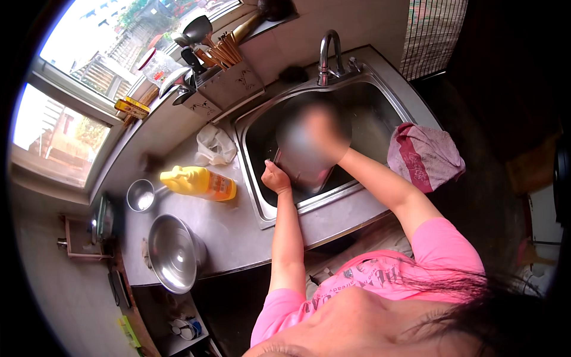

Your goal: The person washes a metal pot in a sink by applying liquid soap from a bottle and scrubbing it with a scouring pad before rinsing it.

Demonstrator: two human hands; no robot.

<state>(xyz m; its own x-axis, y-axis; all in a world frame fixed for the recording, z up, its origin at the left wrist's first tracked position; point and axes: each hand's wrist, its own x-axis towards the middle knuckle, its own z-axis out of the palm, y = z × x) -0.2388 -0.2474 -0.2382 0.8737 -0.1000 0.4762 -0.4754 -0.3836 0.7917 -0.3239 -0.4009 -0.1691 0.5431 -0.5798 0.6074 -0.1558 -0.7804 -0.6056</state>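
A stainless steel sink (262,196) lies before me with both my hands over its basin. My left hand (276,178) is curled at the left edge of a flat, pale pinkish object (308,173), perhaps a tray or board, and appears to grip it. Over that object is my right hand (324,134), reaching in from the right. A round blur covers its fingers and much of the object, so what the right hand holds cannot be told. The chrome faucet (331,58) arches at the back of the sink.
Left of the sink stand a yellow bottle (198,182), a crumpled white plastic bag (216,145), a large steel basin (173,252) and a small metal bowl (141,195). A pink towel (424,156) drapes over the right counter edge. Behind is a utensil holder (232,87) with chopsticks.
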